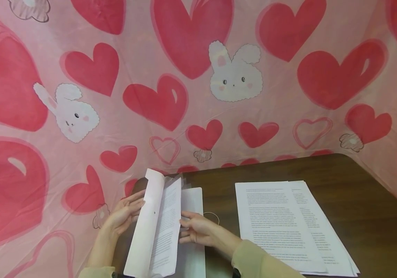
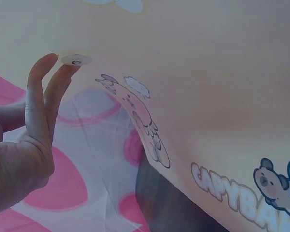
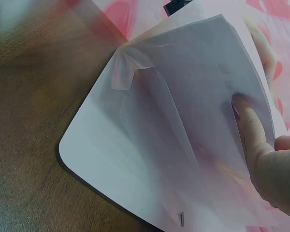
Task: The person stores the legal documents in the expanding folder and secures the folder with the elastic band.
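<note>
In the lower middle of the head view, a folder (image 1: 146, 231) is standing open on a dark wooden table (image 1: 358, 200), its white cover tilting up between the 2 hands. The left hand (image 1: 122, 216) is reaching in from the lower left, its long fingers stretching loosely and touching the outer side of the cover; in the left wrist view, 2 slightly bent fingertips are sitting beside a small pale disc (image 2: 76, 60) at upper left. The right hand (image 1: 200, 230) is coming from the lower right and pinching the free edge of the clear sleeves (image 3: 164, 125), with a finger lying against their face and the thumb at the edge, at the right of the right wrist view. Inside the cover, a printed page (image 1: 167, 227) is showing small dark lines of text, and the sleeves are looking glossy and creased near their top corner. The white back panel (image 1: 193, 243) is lying beneath, showing a rounded corner. The cover's outer side is bearing cartoon animals and the letters "CAPYBA" at lower right of the left wrist view. Loose printed papers (image 1: 278, 231) are lying at lower right of the head view.
</note>
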Motion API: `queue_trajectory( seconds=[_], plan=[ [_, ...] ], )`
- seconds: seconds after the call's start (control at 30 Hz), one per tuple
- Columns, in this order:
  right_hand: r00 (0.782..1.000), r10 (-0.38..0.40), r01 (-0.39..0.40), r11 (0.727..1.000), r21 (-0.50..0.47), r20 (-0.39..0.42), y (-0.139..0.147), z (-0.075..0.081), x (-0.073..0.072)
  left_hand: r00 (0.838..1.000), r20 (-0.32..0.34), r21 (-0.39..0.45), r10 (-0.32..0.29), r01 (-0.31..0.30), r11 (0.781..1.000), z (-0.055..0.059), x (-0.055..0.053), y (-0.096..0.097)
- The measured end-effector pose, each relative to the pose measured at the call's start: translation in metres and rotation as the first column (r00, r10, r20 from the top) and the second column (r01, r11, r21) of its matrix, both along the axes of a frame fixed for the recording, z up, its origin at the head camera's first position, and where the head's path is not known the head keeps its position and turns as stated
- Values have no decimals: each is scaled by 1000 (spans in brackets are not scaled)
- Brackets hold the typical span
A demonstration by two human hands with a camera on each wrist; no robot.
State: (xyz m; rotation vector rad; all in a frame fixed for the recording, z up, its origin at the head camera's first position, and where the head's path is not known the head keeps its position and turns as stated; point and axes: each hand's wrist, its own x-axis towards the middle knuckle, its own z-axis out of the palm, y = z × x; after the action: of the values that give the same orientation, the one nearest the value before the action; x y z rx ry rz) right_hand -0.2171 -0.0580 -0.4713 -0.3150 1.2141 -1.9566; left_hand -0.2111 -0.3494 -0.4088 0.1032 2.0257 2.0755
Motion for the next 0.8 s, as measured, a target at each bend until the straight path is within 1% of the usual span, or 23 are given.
queue_trajectory(
  seconds=[0.17, 0.4, 0.6, 0.8],
  plan=[
    [1000, -1, 1, 1000, 15, -3, -3, 0, 1, 999, -20, 14, -28, 28, 1000, -2, 0, -1],
    [1000, -6, 6, 1000, 28, -16, -6, -1, 3, 1000, -9, 8, -8, 8, 1000, -1, 0, 1],
    [1000, -10, 11, 1000, 26, -11, -7, 0, 4, 1000, -6, 0, -8, 8, 1000, -2, -2, 2],
    [1000, -21, 21, 998, 51, -12, -5, -2, 4, 1000, 12, -32, -2, 3, 999, -2, -2, -1]
  ],
)
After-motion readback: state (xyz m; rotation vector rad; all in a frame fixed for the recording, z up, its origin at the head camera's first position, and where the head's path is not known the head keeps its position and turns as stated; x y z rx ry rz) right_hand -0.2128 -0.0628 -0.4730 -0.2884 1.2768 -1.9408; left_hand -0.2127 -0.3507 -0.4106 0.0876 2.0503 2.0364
